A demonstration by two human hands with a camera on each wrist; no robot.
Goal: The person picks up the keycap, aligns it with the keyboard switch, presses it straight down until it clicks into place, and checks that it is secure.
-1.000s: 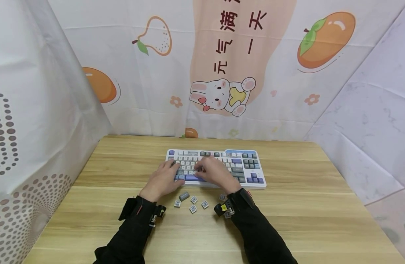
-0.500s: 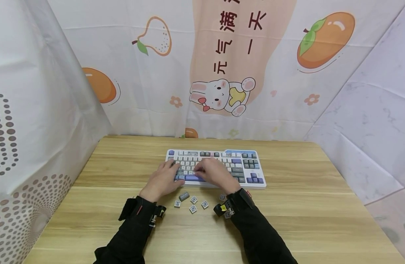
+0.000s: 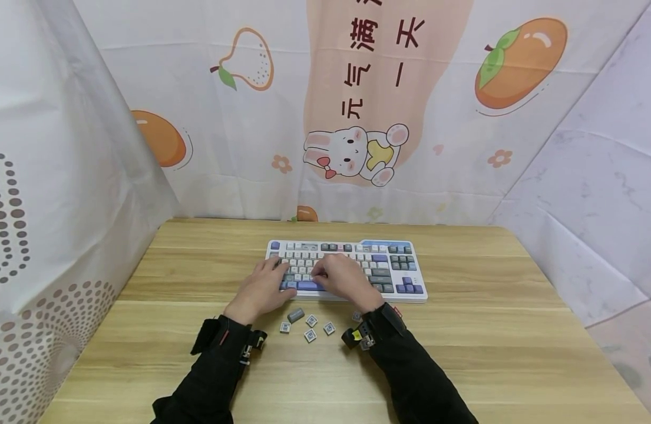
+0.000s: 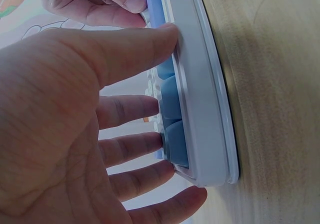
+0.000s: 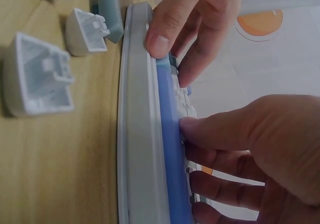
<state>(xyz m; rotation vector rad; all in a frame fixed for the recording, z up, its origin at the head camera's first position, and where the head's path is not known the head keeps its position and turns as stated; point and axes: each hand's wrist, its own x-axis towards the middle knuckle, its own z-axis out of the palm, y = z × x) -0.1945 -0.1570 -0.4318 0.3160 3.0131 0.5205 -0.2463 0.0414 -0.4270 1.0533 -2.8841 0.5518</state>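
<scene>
A white-framed keyboard [image 3: 420, 288] with white, grey, blue and purple keys lies on the table. My left hand [image 3: 261, 288] rests along its left end with the fingers spread. In the left wrist view its thumb [image 4: 135, 49] lies on the front rim beside the blue keys. Bent over the middle keys, my right hand [image 3: 343, 277] pinches a white keycap just behind the purple space bar [image 5: 172, 149]. The keycap is mostly hidden by the thumb [image 5: 210, 131] and curled fingers.
Several loose white keycaps [image 3: 310, 335] lie upturned on the wooden table [image 3: 304, 383] in front of the keyboard. Among them is a longer grey keycap [image 3: 296, 315]. Another keycap [image 3: 357, 317] sits beside my right wrist. A printed curtain [image 3: 240, 147] hangs behind the table.
The thumb and forefinger of my right hand have drawn slightly closer together over the same keys. My left hand stays in place. The head view has shifted a little.
</scene>
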